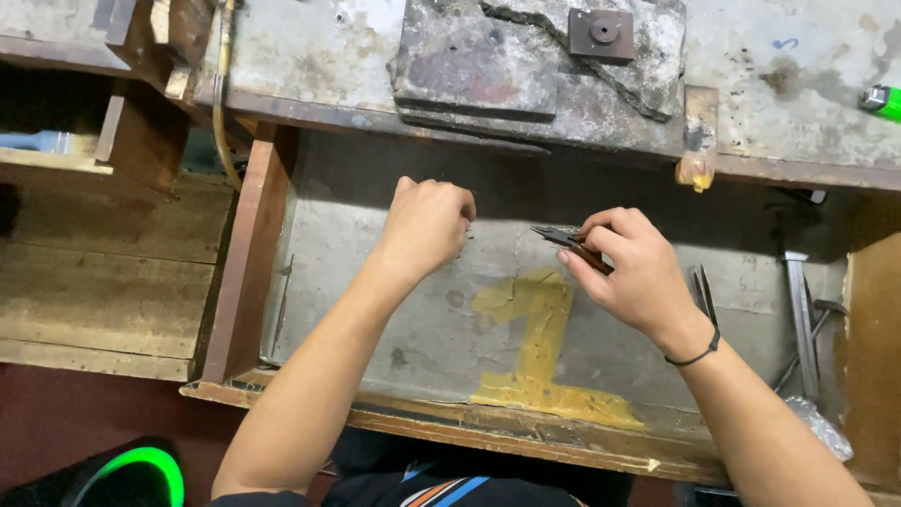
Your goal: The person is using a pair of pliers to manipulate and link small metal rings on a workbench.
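Just right of centre, over the grey drawer floor, sit the pliers (571, 244): brown handles tucked into the right hand (633, 272), dark tips pointing toward nine o'clock. That right hand is wrapped tight around the handles, fingers curled over the top, thumb pressing from the near side. A black band (699, 354) circles its wrist.

Across at nine o'clock from the tips, a short gap away, hovers the left hand (427, 225), fingers pinched together in a loose fist. Whether anything tiny sits between those fingertips, I cannot tell; it is too small to make out.

Under both hands lies the drawer (375, 310), its scuffed floor marked with a yellow painted patch (535, 347) at six o'clock from the pliers. Over at three o'clock, more metal tools (800, 310) lie along the drawer's right side, tweezers (702, 293) just beside the right wrist, a clear plastic bag (821, 427) below them.

Up at twelve o'clock runs the worn surface (310, 47), carrying a cracked dark slab (479, 56) and a small square metal block (601, 33) with a round hole. Far at two o'clock, a green lighter (883, 100) pokes in from the edge.
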